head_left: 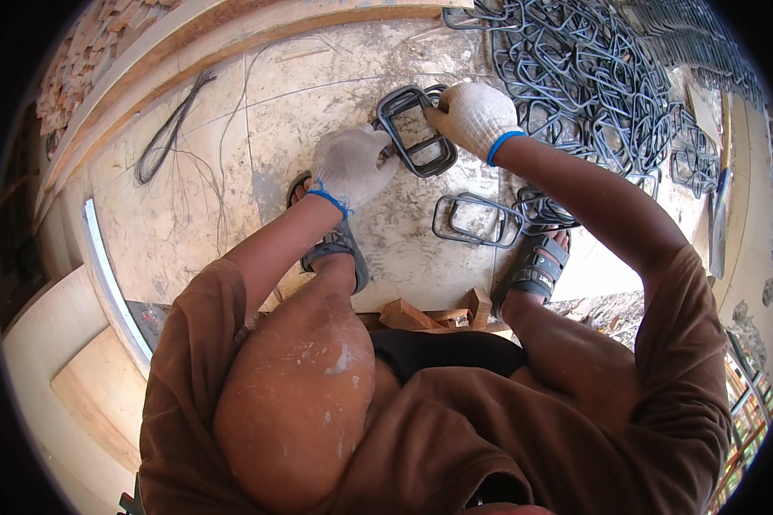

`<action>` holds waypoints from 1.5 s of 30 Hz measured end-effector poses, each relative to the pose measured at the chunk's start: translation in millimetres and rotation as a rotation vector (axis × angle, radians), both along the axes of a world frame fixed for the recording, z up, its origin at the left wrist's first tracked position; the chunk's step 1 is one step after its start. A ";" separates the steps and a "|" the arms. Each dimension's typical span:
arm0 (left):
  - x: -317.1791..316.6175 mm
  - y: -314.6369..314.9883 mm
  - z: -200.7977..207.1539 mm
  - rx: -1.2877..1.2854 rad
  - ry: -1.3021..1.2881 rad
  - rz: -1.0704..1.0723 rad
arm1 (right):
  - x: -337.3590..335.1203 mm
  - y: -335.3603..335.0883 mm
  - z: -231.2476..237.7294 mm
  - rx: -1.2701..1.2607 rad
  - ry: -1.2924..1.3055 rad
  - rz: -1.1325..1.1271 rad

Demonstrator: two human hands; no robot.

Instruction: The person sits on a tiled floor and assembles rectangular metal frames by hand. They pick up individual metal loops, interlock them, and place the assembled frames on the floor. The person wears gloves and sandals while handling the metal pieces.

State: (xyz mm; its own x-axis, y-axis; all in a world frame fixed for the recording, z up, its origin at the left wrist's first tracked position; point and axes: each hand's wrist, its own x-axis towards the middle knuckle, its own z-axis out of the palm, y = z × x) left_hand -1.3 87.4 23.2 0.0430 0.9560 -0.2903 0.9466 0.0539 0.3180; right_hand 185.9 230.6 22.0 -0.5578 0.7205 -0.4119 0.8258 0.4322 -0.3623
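Note:
Between my hands is a small bundle of rectangular steel stirrups (435, 165), bent from dark bar and stacked roughly on one another. My left hand (352, 165), in a whitish knit glove with a blue cuff, is closed on the bundle's left side. A matching glove covers my right hand (477, 116), whose fingers grip the upper right side. The fingertips of both hands are partly hidden. Just below the bundle, a few loose stirrups (481, 238) lie on the board beside my right sandal (537, 266).
A large tangled pile of stirrups (575, 86) covers the far right. At the left lie a hank of thin wire (173, 129) and a long curved-looking timber (120, 129). Wood offcuts (412, 315) sit between my feet. A pale metal strip (103, 249) runs along the left edge.

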 end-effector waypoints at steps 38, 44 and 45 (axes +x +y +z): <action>-10.9 13.8 2.9 0.066 0.128 -0.210 | 12.8 3.9 -27.0 0.068 -0.085 0.004; -9.9 11.5 -2.0 0.070 0.104 -0.210 | 12.1 -1.5 -29.8 0.083 -0.056 -0.058; -12.3 11.3 -1.8 0.069 0.093 -0.212 | 12.1 -1.0 -30.3 0.078 -0.058 -0.054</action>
State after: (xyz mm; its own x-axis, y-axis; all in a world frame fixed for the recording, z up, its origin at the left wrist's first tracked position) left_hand -13.6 98.7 21.4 0.2213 0.9459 -0.2371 0.9598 -0.1683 0.2246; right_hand 198.1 229.5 -8.3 -0.4942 0.7799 -0.3841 0.8672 0.4114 -0.2805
